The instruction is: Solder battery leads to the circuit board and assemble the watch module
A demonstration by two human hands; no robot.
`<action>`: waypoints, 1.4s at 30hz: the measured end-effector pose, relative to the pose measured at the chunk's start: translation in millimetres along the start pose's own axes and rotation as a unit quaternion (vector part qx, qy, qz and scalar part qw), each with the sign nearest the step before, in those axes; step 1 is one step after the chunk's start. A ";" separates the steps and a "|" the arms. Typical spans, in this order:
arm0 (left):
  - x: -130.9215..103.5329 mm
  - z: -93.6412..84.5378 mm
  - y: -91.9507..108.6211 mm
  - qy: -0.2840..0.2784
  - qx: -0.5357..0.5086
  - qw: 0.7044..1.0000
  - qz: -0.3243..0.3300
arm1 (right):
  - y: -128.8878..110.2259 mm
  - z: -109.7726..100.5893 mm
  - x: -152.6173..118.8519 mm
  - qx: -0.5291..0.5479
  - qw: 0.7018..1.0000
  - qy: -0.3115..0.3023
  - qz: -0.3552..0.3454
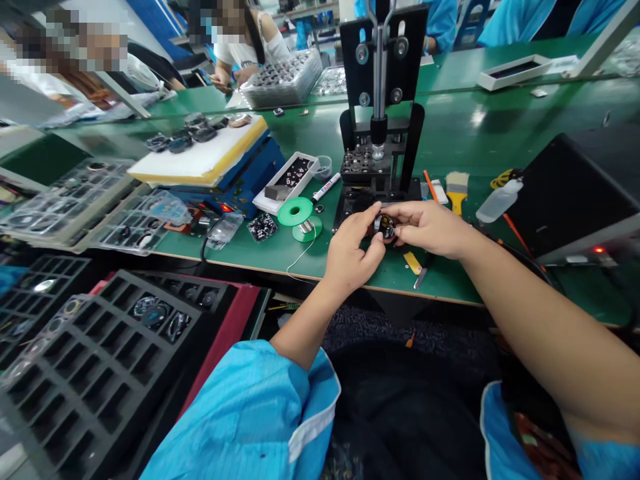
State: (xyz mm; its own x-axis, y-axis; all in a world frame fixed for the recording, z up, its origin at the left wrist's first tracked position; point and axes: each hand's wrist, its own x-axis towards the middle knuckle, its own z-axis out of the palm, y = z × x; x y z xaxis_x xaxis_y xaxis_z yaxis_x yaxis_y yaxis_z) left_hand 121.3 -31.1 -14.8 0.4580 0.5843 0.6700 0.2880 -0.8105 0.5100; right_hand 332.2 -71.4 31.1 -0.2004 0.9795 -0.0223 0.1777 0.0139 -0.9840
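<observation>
Between my two hands, just above the front of the green bench, is a small round watch case, its open side showing dark parts with bits of gold. My left hand grips its left side with fingers and thumb. On the right edge, my right hand closes thumb and fingers around it; the fingertips partly cover the case. Directly behind stands a black hand press with a metal plunger. A yellow-handled blade tool lies on the bench below my right hand.
Left of my hands are a green solder spool, a paint marker and a white parts box. A brush, a clear bottle and a black box stand right. Foam trays lie lower left. People sit across the bench.
</observation>
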 end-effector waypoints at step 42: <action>-7.9 9.7 3.3 0.020 0.107 0.993 -0.041 | 4.8 7.2 -2.2 -0.173 0.979 0.019 -0.107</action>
State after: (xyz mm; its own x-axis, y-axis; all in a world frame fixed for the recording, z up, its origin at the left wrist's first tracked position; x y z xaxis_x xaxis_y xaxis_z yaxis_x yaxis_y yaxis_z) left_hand 126.8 -38.7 -23.6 0.3934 0.6471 0.6530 0.4970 -0.7473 0.4411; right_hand 326.6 -75.0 25.2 -0.2331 0.9536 0.1903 0.4525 0.2796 -0.8468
